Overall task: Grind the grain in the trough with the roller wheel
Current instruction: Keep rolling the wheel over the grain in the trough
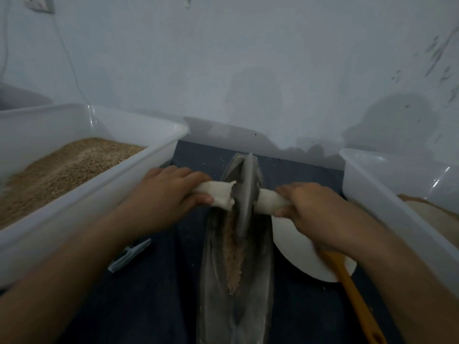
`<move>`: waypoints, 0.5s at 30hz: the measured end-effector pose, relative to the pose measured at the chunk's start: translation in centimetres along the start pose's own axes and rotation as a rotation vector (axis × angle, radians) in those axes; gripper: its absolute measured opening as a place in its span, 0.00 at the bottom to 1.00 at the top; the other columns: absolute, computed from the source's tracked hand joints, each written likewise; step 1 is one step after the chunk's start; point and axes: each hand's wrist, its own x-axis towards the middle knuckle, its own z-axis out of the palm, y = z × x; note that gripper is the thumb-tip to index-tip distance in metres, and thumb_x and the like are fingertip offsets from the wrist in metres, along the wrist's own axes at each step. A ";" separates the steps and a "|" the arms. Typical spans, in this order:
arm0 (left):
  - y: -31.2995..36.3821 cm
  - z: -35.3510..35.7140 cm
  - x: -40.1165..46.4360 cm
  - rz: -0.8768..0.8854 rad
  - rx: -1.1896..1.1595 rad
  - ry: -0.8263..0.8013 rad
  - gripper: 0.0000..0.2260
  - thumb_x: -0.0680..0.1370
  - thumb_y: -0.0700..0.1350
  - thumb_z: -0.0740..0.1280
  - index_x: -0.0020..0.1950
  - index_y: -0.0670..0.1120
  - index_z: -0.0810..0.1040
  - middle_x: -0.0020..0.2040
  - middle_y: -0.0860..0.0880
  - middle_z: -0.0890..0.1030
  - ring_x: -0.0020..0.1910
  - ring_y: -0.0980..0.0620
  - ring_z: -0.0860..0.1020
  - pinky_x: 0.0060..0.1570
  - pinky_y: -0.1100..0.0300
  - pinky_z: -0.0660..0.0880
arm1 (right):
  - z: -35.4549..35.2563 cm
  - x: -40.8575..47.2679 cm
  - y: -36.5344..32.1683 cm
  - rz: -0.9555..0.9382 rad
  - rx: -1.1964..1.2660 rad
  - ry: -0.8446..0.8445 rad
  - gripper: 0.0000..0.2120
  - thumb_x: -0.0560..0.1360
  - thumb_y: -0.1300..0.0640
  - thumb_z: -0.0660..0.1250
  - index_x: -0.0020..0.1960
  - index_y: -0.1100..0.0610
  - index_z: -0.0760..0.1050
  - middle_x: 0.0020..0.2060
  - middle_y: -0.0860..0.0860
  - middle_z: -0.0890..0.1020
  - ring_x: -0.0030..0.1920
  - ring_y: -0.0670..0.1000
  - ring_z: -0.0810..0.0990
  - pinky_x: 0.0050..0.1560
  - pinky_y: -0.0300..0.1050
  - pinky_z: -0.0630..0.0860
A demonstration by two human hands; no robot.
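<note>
So, both arms reach forward over the dark tabletop, one on each side of the wheel. The left hand is curled round the cloth-wrapped handle sticking out of the wheel's left side, fingers over the top and thumb underneath. The right hand grips the other wrapped handle the same way (that cloth looks tighter, the left one is loose and ragged at its end). The wheel stands upright on edge in the far half of the long grey trough, which runs straight away from the camera. A thin line of tan grain lies along the trough's groove, from just under the wheel toward the near end.

Left of the trough sits a big white tub holding a heap of brown grain. Right of it is a second white tub, contents barely visible, something pale and tan at the edge. Between trough and right tub there's a white plate with an orange spatula lying across it.
</note>
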 end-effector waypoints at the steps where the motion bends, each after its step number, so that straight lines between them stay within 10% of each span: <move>1: 0.2 0.7 0.2 -0.022 0.046 0.072 0.22 0.77 0.62 0.53 0.67 0.54 0.70 0.58 0.52 0.76 0.58 0.50 0.73 0.54 0.57 0.62 | 0.7 0.5 0.3 0.016 0.003 0.047 0.15 0.79 0.52 0.60 0.64 0.54 0.69 0.58 0.51 0.75 0.58 0.51 0.71 0.52 0.42 0.65; 7: -0.1 0.9 0.5 0.003 0.048 0.098 0.23 0.78 0.63 0.51 0.67 0.53 0.70 0.57 0.53 0.76 0.57 0.51 0.73 0.55 0.57 0.63 | 1.1 0.7 0.3 -0.012 -0.063 0.072 0.17 0.79 0.49 0.59 0.65 0.53 0.67 0.58 0.50 0.74 0.58 0.50 0.69 0.45 0.41 0.58; 15: -1.3 -3.9 -1.4 0.142 -0.428 -0.473 0.20 0.70 0.72 0.54 0.54 0.66 0.73 0.46 0.61 0.79 0.45 0.61 0.78 0.48 0.61 0.74 | -5.0 -3.7 -1.9 -0.142 0.034 -0.307 0.11 0.73 0.39 0.62 0.46 0.45 0.71 0.32 0.44 0.72 0.31 0.40 0.70 0.30 0.35 0.63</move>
